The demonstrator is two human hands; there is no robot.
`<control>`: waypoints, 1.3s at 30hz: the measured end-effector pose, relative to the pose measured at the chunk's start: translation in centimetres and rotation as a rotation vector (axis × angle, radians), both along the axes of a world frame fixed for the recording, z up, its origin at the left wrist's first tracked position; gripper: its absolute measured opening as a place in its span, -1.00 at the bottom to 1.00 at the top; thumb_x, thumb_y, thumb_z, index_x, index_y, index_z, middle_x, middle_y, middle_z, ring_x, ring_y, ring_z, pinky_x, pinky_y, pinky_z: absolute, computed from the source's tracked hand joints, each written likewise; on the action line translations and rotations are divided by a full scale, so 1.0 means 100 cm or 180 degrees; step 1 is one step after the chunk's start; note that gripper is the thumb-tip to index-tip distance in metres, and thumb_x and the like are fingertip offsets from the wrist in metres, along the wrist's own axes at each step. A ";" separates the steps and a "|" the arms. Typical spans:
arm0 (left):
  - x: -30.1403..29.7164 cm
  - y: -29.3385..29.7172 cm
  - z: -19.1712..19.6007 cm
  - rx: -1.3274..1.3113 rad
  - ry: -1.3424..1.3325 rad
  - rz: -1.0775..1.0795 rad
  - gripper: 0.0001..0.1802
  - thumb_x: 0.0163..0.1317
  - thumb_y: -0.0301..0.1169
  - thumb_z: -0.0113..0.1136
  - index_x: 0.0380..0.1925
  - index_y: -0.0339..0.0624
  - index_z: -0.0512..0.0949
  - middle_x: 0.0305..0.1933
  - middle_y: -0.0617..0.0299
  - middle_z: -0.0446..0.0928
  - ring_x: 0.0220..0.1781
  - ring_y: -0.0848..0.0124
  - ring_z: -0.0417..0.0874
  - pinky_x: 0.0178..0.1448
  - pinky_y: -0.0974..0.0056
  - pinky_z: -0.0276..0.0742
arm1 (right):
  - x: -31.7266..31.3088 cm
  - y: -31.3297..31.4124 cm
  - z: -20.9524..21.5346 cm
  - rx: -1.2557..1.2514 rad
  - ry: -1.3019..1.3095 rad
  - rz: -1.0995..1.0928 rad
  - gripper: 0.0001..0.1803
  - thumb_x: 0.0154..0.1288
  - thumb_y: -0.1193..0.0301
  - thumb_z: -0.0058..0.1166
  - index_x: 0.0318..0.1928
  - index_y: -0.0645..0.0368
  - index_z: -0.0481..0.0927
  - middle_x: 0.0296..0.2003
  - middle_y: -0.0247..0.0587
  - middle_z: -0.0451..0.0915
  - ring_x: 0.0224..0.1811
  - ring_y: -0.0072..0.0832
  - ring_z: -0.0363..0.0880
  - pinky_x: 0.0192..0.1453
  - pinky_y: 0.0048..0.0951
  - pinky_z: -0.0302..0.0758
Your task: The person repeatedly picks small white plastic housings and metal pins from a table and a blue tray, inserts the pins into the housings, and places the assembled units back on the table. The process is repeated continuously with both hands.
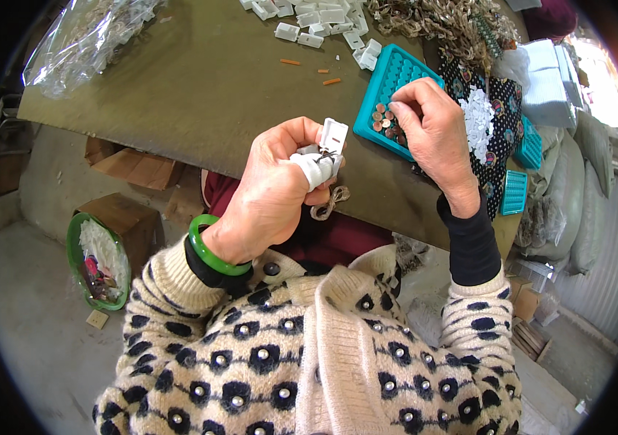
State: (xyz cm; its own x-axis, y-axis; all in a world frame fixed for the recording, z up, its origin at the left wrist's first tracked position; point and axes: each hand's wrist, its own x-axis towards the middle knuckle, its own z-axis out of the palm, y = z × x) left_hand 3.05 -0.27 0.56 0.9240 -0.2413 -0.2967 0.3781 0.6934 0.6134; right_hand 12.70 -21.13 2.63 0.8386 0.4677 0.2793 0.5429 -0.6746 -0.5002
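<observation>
My left hand [269, 174] is closed around a small white plastic housing [333, 136], held up over the table's near edge. Thin dark wires show at its middle, and a coiled tan cord [331, 203] hangs below the fingers. White wrapping or another white part sits at my thumb; I cannot tell which. My right hand [436, 130] is over the near end of a teal tray [367, 109], thumb and fingertips pinched close to several copper-coloured discs [381, 116]. Whatever is between those fingertips is too small to make out.
White plastic housings [320, 20] are piled at the far side, near short orange strips [290, 62]. Bundled cords [446, 25] lie at far right. White chips [477, 119] rest on dark patterned cloth beside smaller teal trays [514, 192]. A clear plastic bag [91, 43] lies far left; a green basket [73, 250] stands on the floor.
</observation>
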 end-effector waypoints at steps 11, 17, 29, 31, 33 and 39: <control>0.006 -0.002 -0.005 -0.0134 -0.0123 -0.0005 -0.77 0.19 -0.50 0.21 -0.14 -0.25 0.53 -0.25 0.16 0.58 -0.36 0.42 0.61 -0.28 0.29 0.62 | -0.007 -0.014 0.009 0.0715 0.0707 -0.0148 -0.90 0.24 0.61 0.12 -0.22 0.28 0.62 -0.41 -0.28 0.60 -0.43 -0.62 0.55 -0.33 -0.57 0.48; 0.011 -0.004 -0.004 0.0009 -0.0248 -0.0054 -0.66 0.24 -0.49 0.25 0.02 -0.30 0.54 -0.15 0.10 0.61 -0.20 0.27 0.71 -0.02 0.06 0.72 | -0.003 -0.013 0.012 -0.0050 -0.0049 0.0339 -0.92 0.18 0.60 0.15 -0.28 0.28 0.58 -0.42 -0.15 0.52 -0.44 -0.31 0.54 -0.32 -0.39 0.51; 0.012 -0.014 0.003 0.0298 -0.0457 0.0292 -0.65 0.20 -0.60 0.25 0.01 -0.33 0.55 -0.17 -0.03 0.61 -0.22 0.15 0.74 -0.16 0.13 0.76 | 0.007 -0.017 0.010 -0.0577 -0.0038 0.0682 -0.94 0.18 0.59 0.08 -0.32 0.27 0.48 -0.36 -0.09 0.48 -0.33 -0.14 0.54 -0.27 -0.25 0.51; 0.012 -0.013 0.005 0.0454 -0.0452 0.0292 -0.65 0.18 -0.62 0.26 0.01 -0.35 0.55 -0.18 -0.02 0.61 -0.23 0.16 0.74 -0.19 0.17 0.75 | 0.007 -0.013 0.011 -0.0553 -0.0114 0.0680 -0.93 0.18 0.59 0.08 -0.32 0.26 0.47 -0.37 -0.10 0.48 -0.36 -0.15 0.53 -0.29 -0.26 0.50; 0.013 -0.015 0.007 0.0629 -0.0486 0.0327 -0.65 0.18 -0.64 0.25 0.00 -0.37 0.55 -0.20 -0.01 0.62 -0.23 0.17 0.74 -0.21 0.22 0.75 | 0.005 -0.008 0.015 -0.0543 -0.0105 0.0509 -0.91 0.17 0.59 0.09 -0.31 0.26 0.47 -0.38 -0.11 0.48 -0.39 -0.17 0.52 -0.31 -0.27 0.49; 0.016 -0.018 0.008 0.0840 -0.0220 0.0295 -0.64 0.14 -0.69 0.25 -0.02 -0.39 0.55 -0.24 0.03 0.62 -0.24 0.21 0.74 -0.25 0.28 0.74 | -0.038 0.013 0.015 0.0765 -0.0336 0.0626 -0.81 0.06 0.68 0.18 -0.30 0.25 0.50 -0.39 -0.16 0.48 -0.42 -0.25 0.51 -0.33 -0.34 0.49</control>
